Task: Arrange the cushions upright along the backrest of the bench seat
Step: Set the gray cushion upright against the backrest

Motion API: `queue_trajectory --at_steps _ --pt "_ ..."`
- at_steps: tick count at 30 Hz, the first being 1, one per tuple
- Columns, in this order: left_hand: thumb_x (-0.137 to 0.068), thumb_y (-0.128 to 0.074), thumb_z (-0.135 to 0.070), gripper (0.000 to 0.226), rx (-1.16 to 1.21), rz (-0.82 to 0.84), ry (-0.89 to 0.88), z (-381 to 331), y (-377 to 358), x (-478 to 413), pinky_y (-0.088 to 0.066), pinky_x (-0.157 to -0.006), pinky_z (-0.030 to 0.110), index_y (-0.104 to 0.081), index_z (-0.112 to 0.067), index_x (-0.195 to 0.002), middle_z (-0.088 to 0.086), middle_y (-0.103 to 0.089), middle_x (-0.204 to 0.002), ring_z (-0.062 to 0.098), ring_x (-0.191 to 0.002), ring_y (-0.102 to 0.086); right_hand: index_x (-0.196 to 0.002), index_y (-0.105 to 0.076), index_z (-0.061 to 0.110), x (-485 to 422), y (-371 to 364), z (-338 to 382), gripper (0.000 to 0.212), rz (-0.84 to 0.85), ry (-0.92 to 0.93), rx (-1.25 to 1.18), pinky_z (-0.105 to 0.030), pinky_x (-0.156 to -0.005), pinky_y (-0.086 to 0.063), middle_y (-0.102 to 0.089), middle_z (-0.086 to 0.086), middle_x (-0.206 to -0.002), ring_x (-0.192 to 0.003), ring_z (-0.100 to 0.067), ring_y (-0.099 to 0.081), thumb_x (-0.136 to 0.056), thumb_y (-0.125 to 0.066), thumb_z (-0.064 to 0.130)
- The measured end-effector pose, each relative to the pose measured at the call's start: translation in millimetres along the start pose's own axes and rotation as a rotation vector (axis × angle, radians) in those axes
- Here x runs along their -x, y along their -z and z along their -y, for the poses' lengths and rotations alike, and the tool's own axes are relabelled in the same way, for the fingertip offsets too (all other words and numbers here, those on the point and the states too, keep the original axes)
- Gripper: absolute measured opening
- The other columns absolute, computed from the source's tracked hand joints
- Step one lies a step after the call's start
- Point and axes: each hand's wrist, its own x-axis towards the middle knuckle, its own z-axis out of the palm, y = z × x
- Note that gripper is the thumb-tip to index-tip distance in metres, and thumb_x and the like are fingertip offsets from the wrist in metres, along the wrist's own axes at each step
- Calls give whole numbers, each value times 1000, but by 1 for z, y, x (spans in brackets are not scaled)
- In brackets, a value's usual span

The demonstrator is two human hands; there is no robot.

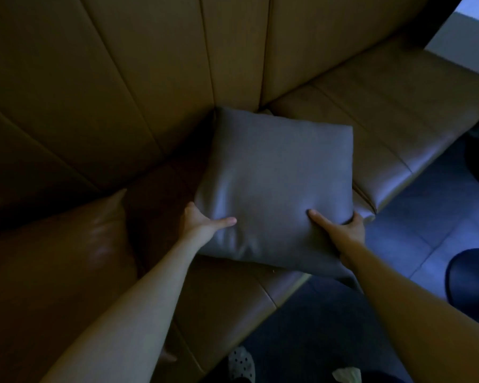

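Left hand (202,223) clamps the near left corner of the grey cushion (277,186), thumb on top. Right hand (340,230) grips the near right corner the same way. The cushion tilts up over the bench seat (385,150), its far edge close to the padded backrest (150,64). A brown cushion (67,261) sits to the left, apart from it.
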Motion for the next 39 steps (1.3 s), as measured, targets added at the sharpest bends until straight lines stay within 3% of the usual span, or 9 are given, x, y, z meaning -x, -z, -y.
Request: queue_trajectory --at_steps 4,13,16,19,22,24,28,34,39 --pt "-58 -89 -37 120 16 -35 -29 -1 18 11 -33 -112 43 -22 -7 -153 13 -32 -156 31 -142 -33 -144 -34 23 12 -3 13 115 43 44 -31 -53 -111 -35 -44 -8 -146 -134 -32 -41 -47 -89 52" --pt "-50 -92 -42 123 -107 -92 -23 29 96 6 -35 -108 39 -30 -3 -149 16 -40 -151 32 -138 -40 -147 -30 20 60 -62 -13 120 168 10 -128 -53 -111 -34 -42 -10 -148 -134 -34 -41 -48 -91 46" --pt "-44 -88 -58 135 -161 -45 50 46 101 4 -33 -112 45 -22 -11 -153 13 -36 -154 32 -141 -36 -148 -26 21 65 -71 -22 121 183 -44 -82 -54 -111 -32 -40 -10 -149 -136 -36 -40 -48 -92 43" --pt "-35 -82 -70 139 -175 -39 62 59 99 -1 -34 -111 47 -27 -17 -152 9 -41 -152 32 -139 -39 -147 -25 20 63 -72 -15 125 210 -50 -17 -56 -110 -34 -41 -12 -150 -136 -38 -40 -46 -93 45" --pt "-47 -79 -71 133 -263 -76 62 58 99 3 -26 -115 47 -19 -20 -154 10 -31 -157 33 -144 -29 -144 -33 19 65 -72 -3 136 251 12 -6 -56 -103 -44 -50 -13 -142 -126 -36 -52 -28 -88 65" --pt "-56 -77 -69 127 -302 -106 69 56 96 13 -19 -116 47 -13 -20 -156 11 -22 -160 33 -147 -20 -145 -31 22 64 -73 10 143 251 11 -12 -59 -103 -42 -46 -11 -145 -129 -37 -48 -22 -87 69" --pt "-67 -73 -62 118 -310 -181 31 50 85 41 -12 -116 48 -8 -20 -155 12 -11 -161 34 -147 -11 -152 -23 27 68 -74 48 128 213 -3 103 -60 -110 -34 -30 -13 -156 -140 -43 -31 -46 -90 52" --pt "-67 -78 -55 121 85 -191 195 33 75 70 -23 -113 47 -3 -18 -156 14 -11 -159 37 -145 -15 -152 -24 23 75 -90 102 119 301 144 230 -55 -104 -44 -38 -12 -152 -134 -38 -43 -55 -86 52" --pt "-57 -85 -54 134 395 -199 520 22 61 75 -32 -109 50 0 -20 -155 17 -16 -156 41 -140 -27 -152 -25 24 55 -103 133 107 366 208 377 -53 -107 -42 -33 -11 -154 -137 -37 -39 -65 -84 44"
